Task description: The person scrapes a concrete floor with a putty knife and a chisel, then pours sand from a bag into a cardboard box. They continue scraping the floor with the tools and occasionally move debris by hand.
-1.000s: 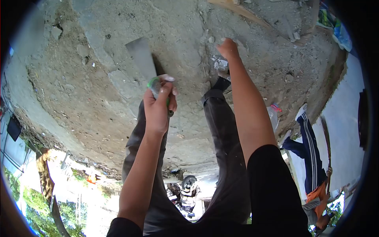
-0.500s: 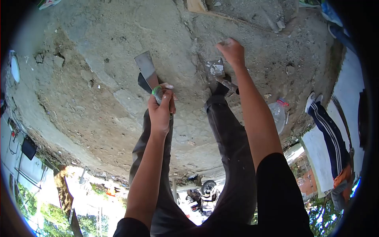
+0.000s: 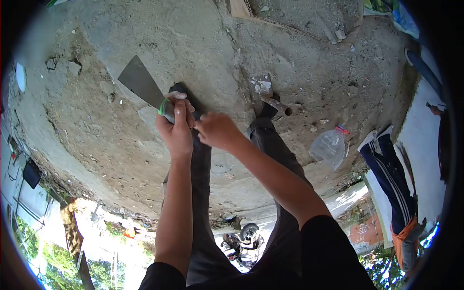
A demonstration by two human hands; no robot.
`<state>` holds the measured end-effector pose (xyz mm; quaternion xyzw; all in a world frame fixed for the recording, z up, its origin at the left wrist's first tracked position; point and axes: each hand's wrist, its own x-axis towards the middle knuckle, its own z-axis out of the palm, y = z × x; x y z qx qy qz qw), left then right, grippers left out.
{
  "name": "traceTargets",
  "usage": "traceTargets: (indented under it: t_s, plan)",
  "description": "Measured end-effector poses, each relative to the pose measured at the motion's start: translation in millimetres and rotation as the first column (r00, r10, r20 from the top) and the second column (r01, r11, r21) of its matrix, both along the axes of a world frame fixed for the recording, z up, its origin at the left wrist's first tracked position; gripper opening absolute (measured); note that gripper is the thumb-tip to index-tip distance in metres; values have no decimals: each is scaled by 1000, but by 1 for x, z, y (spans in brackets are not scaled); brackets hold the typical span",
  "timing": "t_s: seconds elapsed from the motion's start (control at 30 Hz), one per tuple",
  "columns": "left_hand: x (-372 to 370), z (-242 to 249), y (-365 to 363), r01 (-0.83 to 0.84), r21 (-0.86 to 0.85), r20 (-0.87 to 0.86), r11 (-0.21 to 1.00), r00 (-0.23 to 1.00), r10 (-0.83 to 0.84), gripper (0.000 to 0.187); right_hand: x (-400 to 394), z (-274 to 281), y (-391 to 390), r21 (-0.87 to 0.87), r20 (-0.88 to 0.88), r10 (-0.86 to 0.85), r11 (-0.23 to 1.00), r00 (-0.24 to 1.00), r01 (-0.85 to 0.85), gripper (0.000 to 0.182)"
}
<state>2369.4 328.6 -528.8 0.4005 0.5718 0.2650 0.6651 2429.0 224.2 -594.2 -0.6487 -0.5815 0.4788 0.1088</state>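
My left hand (image 3: 178, 130) is wrapped round the handle of a putty knife (image 3: 141, 82), whose wide, flat blade points up and to the left. Green banding shows where the handle meets the blade. Just right of the handle's end is my right hand (image 3: 217, 130), its fingers curled into a pinch. Whether something thin is between those fingers cannot be made out. Beside my right shoe lies a rusty metal tube (image 3: 278, 105), and above it a flat grey piece (image 3: 261, 85) with white flakes.
Rough dirt-covered ground (image 3: 212, 58) surrounds my feet. A clear plastic bag (image 3: 329, 146) with a red top lies at right, near a person in striped trousers (image 3: 386, 174). Cardboard (image 3: 241, 8) lies at the top, and a motorbike (image 3: 247, 239) stands behind me.
My right hand has come down and left from the upper right to beside my left hand. The putty knife has tilted further left and its broad face now shows.
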Motion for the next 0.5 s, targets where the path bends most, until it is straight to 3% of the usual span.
traceTargets:
  t_s: [0.03, 0.1, 0.17, 0.2, 0.27, 0.3, 0.33, 0.4, 0.47, 0.5]
  plan:
    - [2, -2, -4, -13, -34, -3, 999, 1000, 13, 6, 27, 6, -2, 123, 156, -152, 983, 976, 134, 26]
    - [1, -5, -13, -4, -74, 19, 997, 1000, 6, 7, 83, 19, -23, 258, 264, -421, 898, 868, 357, 36]
    - [0, -9, -18, 94, -86, 21, 992, 995, -93, 8, 131, 60, -35, 89, 574, -314, 942, 756, 324, 44]
    - [1, -10, -20, 86, -89, 26, 992, 996, -84, 8, 146, 60, -51, 86, 579, -305, 945, 756, 315, 44]
    - [3, -12, -20, 106, -87, 38, 991, 994, -103, 9, 165, 47, -82, -259, 632, -105, 905, 768, 337, 48]
    - [5, -12, -21, 101, -83, 42, 991, 994, -97, 9, 171, 40, -88, -254, 635, -103, 908, 766, 333, 48]
    - [7, -12, -21, 103, -85, 45, 991, 994, -100, 9, 176, 32, -93, -432, 472, -122, 831, 873, 350, 47]
    - [12, -13, -20, 108, -85, 59, 990, 993, -103, 10, 179, 18, -96, -596, 304, -172, 733, 937, 327, 45]
    - [15, -14, -25, 64, -115, 22, 991, 998, -61, 12, 176, 5, -95, -502, 252, -189, 813, 949, 295, 35]
    - [13, -21, -28, 21, -123, 2, 992, 1000, -21, 15, 176, -9, -90, -648, 225, -63, 736, 972, 197, 41]
